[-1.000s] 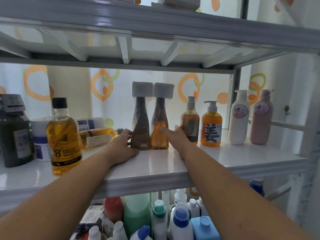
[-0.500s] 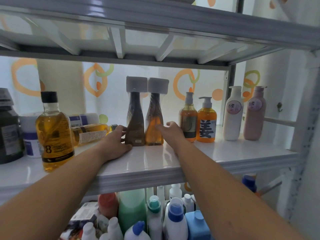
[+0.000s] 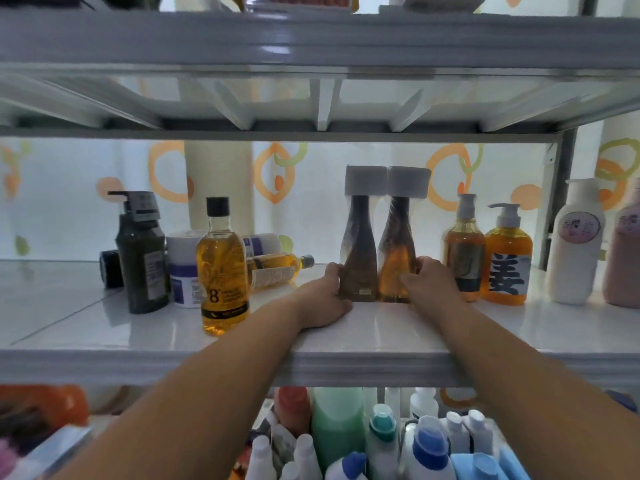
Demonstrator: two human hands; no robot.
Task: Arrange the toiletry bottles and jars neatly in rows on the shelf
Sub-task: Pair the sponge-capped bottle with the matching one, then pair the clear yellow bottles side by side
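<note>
The left hand's (image 3: 323,299) fingers curl round the brown side of the twin bottles (image 3: 377,258), and the right hand's (image 3: 429,282) wrap the amber side. The pair is flared, glossy-wrapped and white-capped, upright on the slick white shelf (image 3: 381,334). Just right of the pair stand two pump bottles (image 3: 507,268) of amber liquid. Left of the pair an amber bottle (image 3: 277,268) lies toppled, and a black-capped flask (image 3: 223,268) stands beyond it.

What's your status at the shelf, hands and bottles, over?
Left hand holds dark brown waisted white-capped bottle. Right hand grips amber waisted twin. Both upright, touching. Toppled amber bottle lies left; amber pump bottle close right.
</note>
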